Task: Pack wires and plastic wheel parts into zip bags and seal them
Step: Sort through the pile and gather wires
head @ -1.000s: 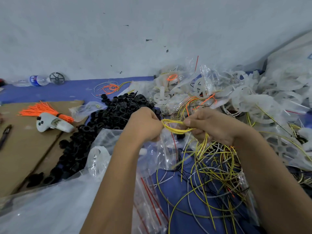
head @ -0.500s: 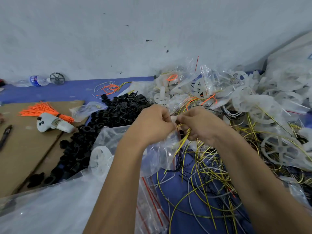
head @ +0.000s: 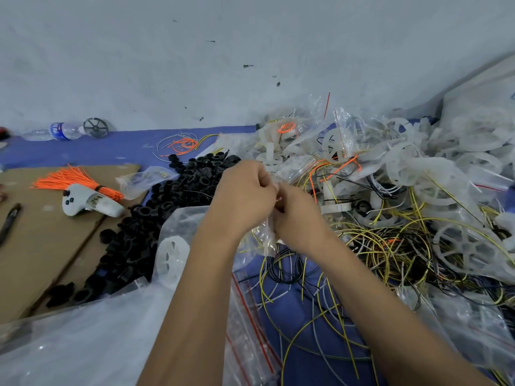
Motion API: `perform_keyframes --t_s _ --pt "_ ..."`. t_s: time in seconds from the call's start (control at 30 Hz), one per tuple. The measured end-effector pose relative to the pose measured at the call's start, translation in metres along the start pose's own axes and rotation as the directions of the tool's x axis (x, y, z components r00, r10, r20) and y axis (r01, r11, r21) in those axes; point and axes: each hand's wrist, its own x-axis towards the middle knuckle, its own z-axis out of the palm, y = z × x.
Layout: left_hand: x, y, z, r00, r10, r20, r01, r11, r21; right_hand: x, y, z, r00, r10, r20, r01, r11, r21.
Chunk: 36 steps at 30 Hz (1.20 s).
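Note:
My left hand [head: 245, 193] and my right hand [head: 299, 215] meet at the middle, both pinching the top of a small clear zip bag [head: 264, 236] that hangs below them with yellow wire inside. Loose yellow, black and grey wires [head: 370, 246] lie tangled on the blue mat to the right and below. White plastic wheels [head: 462, 249] fill the right side, many in bags. One white wheel [head: 170, 253] sits in a large clear bag at lower left. How the fingers lie on the seal is hidden.
A heap of black plastic rings [head: 167, 201] lies left of my hands. On the cardboard [head: 36, 246] rest a white controller [head: 89, 203], an orange wire bundle [head: 72, 176] and a dark tool [head: 8, 221]. Empty red-striped zip bags [head: 250, 330] lie below. A water bottle [head: 61, 130] stands by the wall.
A second ago both hands held a looped yellow wire bundle in the open. The bundle has gone into the small bag and the hands have closed together at its top.

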Motion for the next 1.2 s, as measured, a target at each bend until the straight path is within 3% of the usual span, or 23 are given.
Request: perform_keyframes --t_s 0.1,0.2,0.27,0.33,0.4,0.47,0.6,0.7,0.8,0.83,0.87,0.9,0.97,1.07,1.2 --pt "-0.001 0.000 0.001 0.999 0.010 0.054 -0.012 0.999 0.042 -0.002 -0.003 -0.010 0.942 0.142 0.304 -0.240 0.918 0.315" --pt "-0.002 0.005 0.000 0.996 0.027 0.089 -0.031 0.998 0.047 -0.004 -0.002 -0.020 0.856 0.104 0.507 -0.436 0.671 0.599" --pt "-0.003 0.009 0.000 0.994 0.030 0.104 -0.032 0.999 0.014 -0.004 -0.002 -0.021 0.827 0.124 0.549 -0.528 0.509 0.680" --pt "-0.004 0.011 0.000 0.985 0.024 0.168 -0.022 1.000 -0.011 0.001 -0.001 -0.019 0.816 0.256 0.518 -0.578 0.374 0.725" --pt "-0.007 0.013 0.000 0.971 0.022 0.237 -0.020 1.000 -0.010 0.003 -0.002 -0.014 0.819 0.368 0.441 -0.555 0.306 0.774" --pt "-0.009 0.013 -0.002 0.961 0.023 0.276 -0.015 0.999 -0.031 0.002 -0.003 -0.007 0.841 0.410 0.353 -0.506 0.366 0.781" --pt "-0.011 0.013 -0.006 0.955 0.024 0.297 0.042 0.976 -0.214 -0.002 0.001 0.005 0.925 0.367 0.095 -0.341 0.695 0.633" --pt "-0.011 0.012 -0.007 0.958 -0.011 0.285 0.124 0.917 -0.380 -0.005 -0.007 0.011 0.979 0.184 0.090 -0.204 0.835 0.510" --pt "-0.010 0.008 -0.009 0.942 -0.032 0.333 0.175 0.895 -0.410 -0.006 0.000 0.020 0.988 0.123 0.097 -0.157 0.762 0.628" --pt "-0.009 0.005 -0.009 0.934 -0.046 0.354 0.194 0.898 -0.394 -0.006 0.003 0.019 0.973 0.167 0.160 -0.230 0.757 0.611" --pt "-0.009 0.001 -0.007 0.927 -0.069 0.368 0.211 0.908 -0.362 -0.005 0.005 0.018 0.938 0.223 0.266 -0.345 0.682 0.645" --pt "-0.008 -0.003 -0.005 0.922 -0.098 0.374 0.225 0.922 -0.314 -0.005 0.005 0.014 0.899 0.269 0.346 -0.432 0.673 0.600" --pt "-0.006 -0.012 0.000 0.912 -0.154 0.379 0.250 0.943 -0.218 -0.008 0.014 0.006 0.852 0.221 0.475 -0.453 0.766 0.455" --pt "-0.002 -0.023 0.006 0.901 -0.209 0.380 0.283 0.948 -0.148 -0.008 0.020 -0.009 0.866 0.102 0.489 -0.337 0.842 0.421" --pt "0.003 -0.028 0.014 0.918 -0.247 0.310 0.250 0.968 0.031 0.007 0.026 -0.030 0.954 0.056 0.296 -0.083 0.993 0.081"
